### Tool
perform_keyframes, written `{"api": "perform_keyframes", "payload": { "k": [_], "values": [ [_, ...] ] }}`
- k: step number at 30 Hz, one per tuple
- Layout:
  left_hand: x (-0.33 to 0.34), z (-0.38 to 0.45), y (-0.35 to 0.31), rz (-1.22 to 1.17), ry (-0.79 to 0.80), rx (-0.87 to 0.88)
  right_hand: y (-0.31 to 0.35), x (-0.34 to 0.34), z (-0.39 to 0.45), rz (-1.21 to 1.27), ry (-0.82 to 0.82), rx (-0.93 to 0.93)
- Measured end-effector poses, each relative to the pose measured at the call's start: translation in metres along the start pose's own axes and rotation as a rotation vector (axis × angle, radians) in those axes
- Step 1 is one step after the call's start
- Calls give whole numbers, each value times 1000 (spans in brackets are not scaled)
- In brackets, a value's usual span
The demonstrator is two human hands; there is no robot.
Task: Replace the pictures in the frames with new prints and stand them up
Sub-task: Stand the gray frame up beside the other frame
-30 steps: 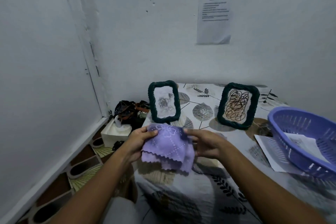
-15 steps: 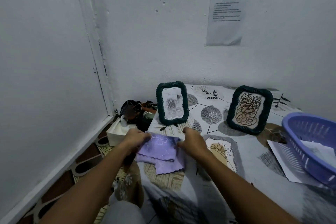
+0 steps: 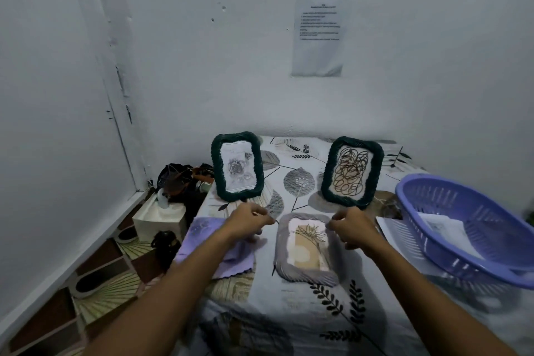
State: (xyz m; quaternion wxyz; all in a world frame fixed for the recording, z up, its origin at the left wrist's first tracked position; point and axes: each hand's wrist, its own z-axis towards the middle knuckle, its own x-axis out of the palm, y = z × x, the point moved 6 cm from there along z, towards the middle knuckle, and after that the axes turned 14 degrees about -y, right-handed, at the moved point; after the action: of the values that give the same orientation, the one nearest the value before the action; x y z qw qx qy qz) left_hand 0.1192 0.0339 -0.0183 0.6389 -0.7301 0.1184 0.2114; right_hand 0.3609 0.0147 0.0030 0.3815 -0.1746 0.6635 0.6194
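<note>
the lilac cloth [image 3: 202, 243] lies flat on the bed's leaf-print sheet [image 3: 289, 312], under the left hand [image 3: 248, 221]. both it and the right hand [image 3: 351, 228] have fingers loosely curled, seemingly gripping nothing. beyond, two green frames [image 3: 237, 166] [image 3: 352, 172] stand upright.

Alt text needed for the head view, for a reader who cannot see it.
Two bare hands, left hand and right hand, hover over a leaf-patterned tablecloth, holding nothing. A purple cloth lies flat under the left arm. Behind stand two green frames, the left frame and the right frame; a purple basket sits at right.
</note>
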Motion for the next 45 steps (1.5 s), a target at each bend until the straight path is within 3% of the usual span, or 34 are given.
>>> {"api": "perform_keyframes", "payload": {
  "k": [4,7,12,17,22,27,35,40,45],
  "values": [
    [43,-9,-1,239,82,76,-15,4,-9,34,57,55],
    [55,-16,-4,225,76,63,-19,12,-11,96,58,82],
    [54,-20,-4,-158,16,-240,-26,15,-8,310,13,300],
    [42,-22,-5,-383,-87,-249,-23,7,-4,676,-34,493],
    [32,-27,-12,-574,-98,-244,-12,-4,-7,780,-53,413],
    [17,-31,-18,-727,-126,-149,-4,-14,-7,952,76,319],
    [28,-42,-14,-612,145,-196,-3,-16,-12,991,149,246],
    [33,-44,-7,-711,287,-271,-3,-13,-14,1026,175,263],
    [32,-44,-7,-900,295,-282,1,-13,-21,1031,243,234]
  ]
}}
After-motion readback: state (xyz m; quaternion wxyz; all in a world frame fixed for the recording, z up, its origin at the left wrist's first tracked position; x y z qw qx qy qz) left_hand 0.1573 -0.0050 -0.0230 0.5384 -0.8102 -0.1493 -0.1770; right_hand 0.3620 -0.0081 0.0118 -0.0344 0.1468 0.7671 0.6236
